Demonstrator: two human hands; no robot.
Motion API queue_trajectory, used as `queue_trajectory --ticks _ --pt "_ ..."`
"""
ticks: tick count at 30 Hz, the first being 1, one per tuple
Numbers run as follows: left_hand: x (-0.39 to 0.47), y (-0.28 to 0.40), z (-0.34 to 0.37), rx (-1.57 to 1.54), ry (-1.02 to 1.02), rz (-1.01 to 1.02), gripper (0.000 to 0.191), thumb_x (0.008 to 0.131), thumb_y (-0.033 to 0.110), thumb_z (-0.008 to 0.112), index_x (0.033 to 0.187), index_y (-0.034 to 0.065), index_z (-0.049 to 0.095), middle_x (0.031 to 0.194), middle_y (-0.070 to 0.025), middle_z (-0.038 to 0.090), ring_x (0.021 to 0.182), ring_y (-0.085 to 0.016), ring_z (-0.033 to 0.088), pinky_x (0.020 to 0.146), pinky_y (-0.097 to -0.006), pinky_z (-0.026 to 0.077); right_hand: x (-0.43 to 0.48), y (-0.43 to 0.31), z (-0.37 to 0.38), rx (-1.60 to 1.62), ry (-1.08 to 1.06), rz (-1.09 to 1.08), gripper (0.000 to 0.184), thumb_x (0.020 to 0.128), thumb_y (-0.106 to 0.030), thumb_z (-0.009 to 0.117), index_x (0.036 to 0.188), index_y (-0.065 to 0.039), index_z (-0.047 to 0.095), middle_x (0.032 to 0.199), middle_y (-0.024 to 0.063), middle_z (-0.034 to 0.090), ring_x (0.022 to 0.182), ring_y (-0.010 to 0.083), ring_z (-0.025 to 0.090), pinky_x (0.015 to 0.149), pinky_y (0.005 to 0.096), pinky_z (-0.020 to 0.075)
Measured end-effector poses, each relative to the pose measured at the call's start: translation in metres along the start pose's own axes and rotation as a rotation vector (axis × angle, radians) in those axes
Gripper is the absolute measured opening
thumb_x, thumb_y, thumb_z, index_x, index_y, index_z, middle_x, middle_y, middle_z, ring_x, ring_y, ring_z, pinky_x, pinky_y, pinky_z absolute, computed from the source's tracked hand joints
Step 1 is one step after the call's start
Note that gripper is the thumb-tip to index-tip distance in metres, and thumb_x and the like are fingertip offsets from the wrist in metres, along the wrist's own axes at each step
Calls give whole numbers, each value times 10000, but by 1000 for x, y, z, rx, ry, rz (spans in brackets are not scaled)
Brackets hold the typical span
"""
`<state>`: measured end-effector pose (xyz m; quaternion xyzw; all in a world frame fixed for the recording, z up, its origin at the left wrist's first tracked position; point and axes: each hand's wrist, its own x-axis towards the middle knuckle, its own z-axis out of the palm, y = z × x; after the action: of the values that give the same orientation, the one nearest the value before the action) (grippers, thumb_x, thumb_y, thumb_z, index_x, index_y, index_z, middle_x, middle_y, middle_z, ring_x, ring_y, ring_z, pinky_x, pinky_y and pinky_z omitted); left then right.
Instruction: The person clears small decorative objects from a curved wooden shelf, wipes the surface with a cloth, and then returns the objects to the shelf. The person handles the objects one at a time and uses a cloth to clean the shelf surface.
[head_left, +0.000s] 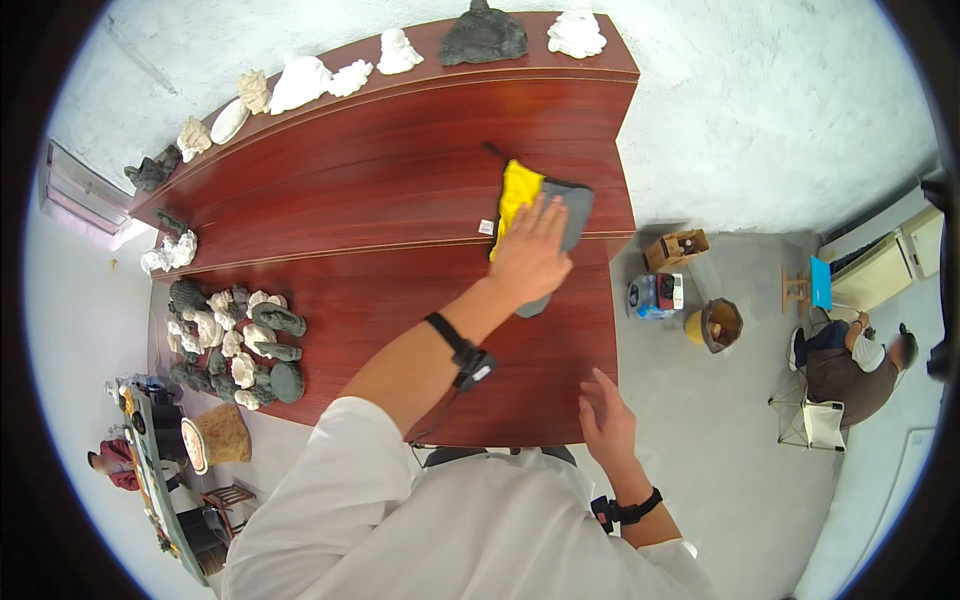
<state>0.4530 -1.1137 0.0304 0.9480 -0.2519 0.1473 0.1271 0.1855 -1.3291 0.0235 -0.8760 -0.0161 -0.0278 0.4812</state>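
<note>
My left hand (531, 251) lies flat, palm down, on a yellow and grey cloth (521, 191) with a black edge. The cloth spreads over the upper part and the step of a reddish-brown wooden desk (420, 337). My right hand (609, 420) hangs at the desk's near right corner, fingers apart, holding nothing. Each wrist wears a black strap with a small device.
White, beige and dark figurines (300, 84) line the desk's raised back ledge. Many small figurines (232, 341) crowd its left end. On the floor at right are a cardboard box (675, 249), wrapped bottles (651, 296) and a yellow bin (697, 328). A person (851, 367) sits far right.
</note>
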Motion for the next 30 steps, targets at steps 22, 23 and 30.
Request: queue_trajectory --ticks 22,23,30 --pt "-292 -156 -193 -2431 -23 -934 715 1011 500 614 1528 7 630 1494 -230 709 1336 -389 689 1200 -535 526 -23 -133 190 850 -432 320 621 1185 -375 643 1698 -67 478 1596 163 657 1442 354 670 1183 523 552" --pt "-303 -148 -198 -2429 -72 -915 736 1009 502 611 1569 25 610 1533 -231 683 1375 -388 668 1217 -527 513 -19 -141 195 1054 -504 381 656 1202 -451 612 1716 -74 456 1649 158 617 1505 364 623 1230 557 518" --pt "-349 -136 -197 -2091 44 -565 905 1006 90 788 1815 146 387 1699 -170 537 1512 -316 559 1317 -487 417 -3 -181 203 935 -147 336 436 1129 -202 740 1491 27 660 1471 137 737 1320 270 713 1132 442 569"
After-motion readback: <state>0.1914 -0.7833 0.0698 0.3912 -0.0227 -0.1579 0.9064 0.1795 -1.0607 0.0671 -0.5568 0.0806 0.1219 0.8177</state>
